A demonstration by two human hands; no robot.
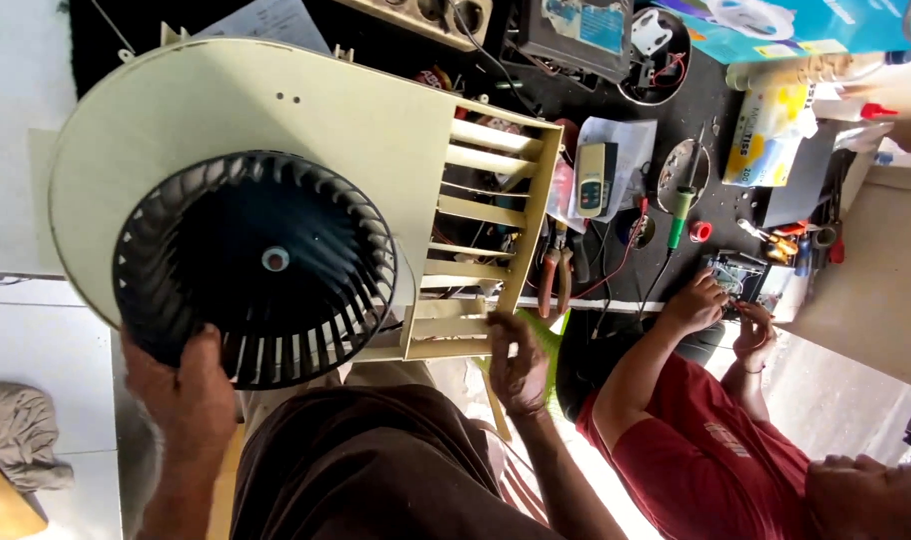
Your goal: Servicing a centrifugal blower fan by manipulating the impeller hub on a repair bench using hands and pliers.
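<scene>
Cluttered dark table (616,100) fills the background, with white floor tiles along its left side. View is rotated, so the table's far edge runs toward the right of the picture.

Left hand (181,385): fingers curled around the lower rim of the black blower wheel (256,265), thumb lying over the blades. Grip closed on the wheel.

Right hand (516,365): fingers partly bent, pressed against the lowest slats of the cream blower housing (276,120) at its grilled outlet (486,230). It steadies the housing; whether the fingers wrap fully around a slat cannot be told.

Housing is held up between both hands, above the lap and in front of the table, not resting on it. Wheel sits inside the round opening of the housing, hub (275,259) facing the camera.

On the table past the outlet: a yellow-grey multimeter (596,178), red-handled pliers (554,275), a green-handled screwdriver (682,205).

A second person in a red shirt (696,440) works at the table's near edge, both hands on a small component (733,275), too small to identify.

Housing hides much of the table's left part. Wheel's lower blades are covered by the left hand.
</scene>
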